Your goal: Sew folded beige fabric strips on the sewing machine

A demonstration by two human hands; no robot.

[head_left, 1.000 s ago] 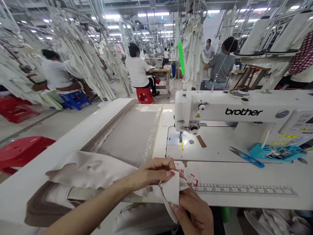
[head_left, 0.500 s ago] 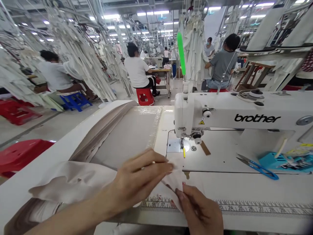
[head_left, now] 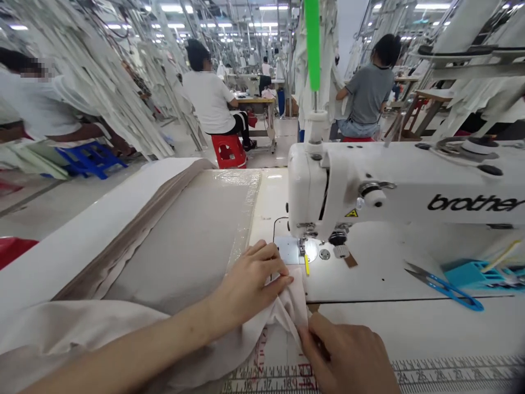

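Pale pinkish-beige fabric piece (head_left: 298, 290), edge at the white sewing machine (head_left: 307, 186), tail trailing left across the white table (head_left: 361, 323). Left hand (head_left: 256, 276) pinched on the end nearer the metal presser foot (head_left: 302, 249); right hand (head_left: 348, 353) pinched lower. 2 grips, likely to tension and straighten the edge between.

Head-worn view, close above the sewing table (head_left: 353, 334); faces forward and down; workshop floor beyond.
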